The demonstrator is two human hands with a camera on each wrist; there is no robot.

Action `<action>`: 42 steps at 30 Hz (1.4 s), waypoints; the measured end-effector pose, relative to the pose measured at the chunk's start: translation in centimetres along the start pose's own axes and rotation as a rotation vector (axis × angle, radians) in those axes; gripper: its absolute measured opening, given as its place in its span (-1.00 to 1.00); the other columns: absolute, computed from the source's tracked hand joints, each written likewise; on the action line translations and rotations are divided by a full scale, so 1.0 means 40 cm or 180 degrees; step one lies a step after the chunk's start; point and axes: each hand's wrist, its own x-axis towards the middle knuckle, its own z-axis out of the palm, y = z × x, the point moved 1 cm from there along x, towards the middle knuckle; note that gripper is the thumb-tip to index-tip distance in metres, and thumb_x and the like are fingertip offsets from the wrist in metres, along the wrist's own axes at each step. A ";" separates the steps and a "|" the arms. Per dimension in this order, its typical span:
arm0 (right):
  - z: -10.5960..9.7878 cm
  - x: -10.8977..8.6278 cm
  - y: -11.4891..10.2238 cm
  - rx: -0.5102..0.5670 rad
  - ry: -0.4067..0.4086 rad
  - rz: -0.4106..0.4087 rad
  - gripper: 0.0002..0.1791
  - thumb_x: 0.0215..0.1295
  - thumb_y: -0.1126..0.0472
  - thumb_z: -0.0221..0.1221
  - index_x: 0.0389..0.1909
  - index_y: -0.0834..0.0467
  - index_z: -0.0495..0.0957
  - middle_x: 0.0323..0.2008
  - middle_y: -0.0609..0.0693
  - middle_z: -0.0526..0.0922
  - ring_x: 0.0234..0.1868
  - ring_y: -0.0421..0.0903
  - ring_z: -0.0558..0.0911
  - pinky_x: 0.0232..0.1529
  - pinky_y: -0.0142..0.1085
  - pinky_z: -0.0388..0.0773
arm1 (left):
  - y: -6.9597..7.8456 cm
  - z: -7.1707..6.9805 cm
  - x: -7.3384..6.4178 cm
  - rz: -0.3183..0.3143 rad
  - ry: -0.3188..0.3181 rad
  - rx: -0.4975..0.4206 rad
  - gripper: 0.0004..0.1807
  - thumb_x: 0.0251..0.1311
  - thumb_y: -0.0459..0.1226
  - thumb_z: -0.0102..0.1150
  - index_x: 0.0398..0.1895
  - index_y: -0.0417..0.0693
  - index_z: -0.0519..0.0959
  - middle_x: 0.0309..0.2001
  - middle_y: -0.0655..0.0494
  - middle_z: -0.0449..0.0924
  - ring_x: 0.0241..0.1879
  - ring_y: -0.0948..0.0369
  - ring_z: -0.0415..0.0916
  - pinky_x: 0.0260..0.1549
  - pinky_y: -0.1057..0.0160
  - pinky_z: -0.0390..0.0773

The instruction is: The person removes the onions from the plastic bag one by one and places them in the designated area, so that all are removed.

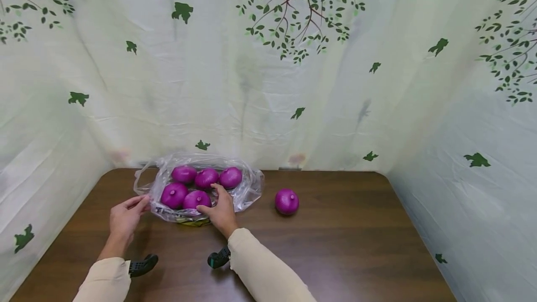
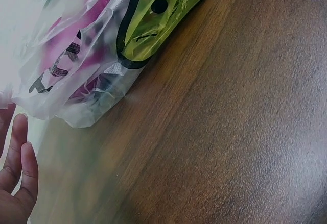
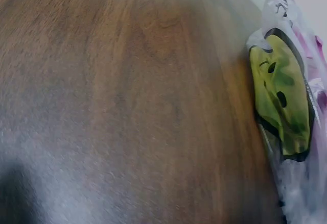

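A clear plastic bag (image 1: 251,185) lies spread at the back left of the table, with several purple onions (image 1: 174,195) in it. My left hand (image 1: 126,218) pinches the bag's left edge; in the left wrist view its other fingers (image 2: 28,173) stand loosely beside the plastic. My right hand (image 1: 222,211) reaches over the bag's front edge, thumb and forefinger spread in a C at the right side of the front onion (image 1: 196,199). In the right wrist view, the bag's yellow-green printed patch (image 3: 283,91) shows, but the right hand does not. A single onion (image 1: 287,201) sits outside, right of the bag.
The brown wooden table (image 1: 344,246) meets a pale curtain (image 1: 268,83) with leaf prints at the back and both sides. Black wrist devices (image 1: 143,265) sit under both cuffs.
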 end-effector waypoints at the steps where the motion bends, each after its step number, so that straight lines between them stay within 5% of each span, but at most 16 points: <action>1: 0.002 -0.001 0.001 -0.0020 0.0005 0.0020 -0.24 -0.08 0.26 0.50 0.21 0.18 0.41 0.12 0.13 0.55 -0.10 0.08 0.62 -0.08 -0.30 0.55 | 0.000 0.000 0.001 0.0017 -0.0001 -0.0017 -0.41 0.31 -0.07 0.15 0.16 -0.43 0.46 -0.49 0.55 0.52 -0.41 0.48 0.59 -0.34 0.50 0.54; 17: 0.040 -0.010 -0.002 -0.0452 -0.0166 0.0328 -0.18 0.05 -0.09 0.41 0.29 0.14 0.32 0.20 0.05 0.46 0.21 -0.05 0.45 0.21 -0.19 0.39 | -0.009 -0.002 0.000 -0.0017 0.0060 0.0020 -0.41 0.29 -0.08 0.17 0.14 -0.44 0.47 -0.56 0.48 0.59 -0.46 0.47 0.59 -0.38 0.48 0.53; 26: 0.066 -0.013 -0.025 -0.0822 -0.0011 0.0411 -0.09 -0.10 0.01 0.50 0.29 0.13 0.28 0.16 0.07 0.48 0.19 -0.02 0.46 0.17 -0.19 0.42 | -0.012 -0.001 -0.002 0.0025 0.0073 0.0107 -0.39 0.30 -0.08 0.16 0.16 -0.46 0.44 -0.53 0.47 0.59 -0.47 0.47 0.59 -0.39 0.49 0.54; 42: 0.079 -0.009 -0.010 -0.0691 0.0039 0.0493 -0.14 -0.27 0.16 0.54 0.15 0.17 0.38 -0.01 0.06 0.37 0.03 0.01 0.45 0.04 -0.25 0.50 | -0.020 0.001 0.000 0.0011 0.0076 0.0113 -0.40 0.29 -0.09 0.17 0.17 -0.45 0.44 -0.51 0.47 0.59 -0.45 0.47 0.60 -0.39 0.50 0.53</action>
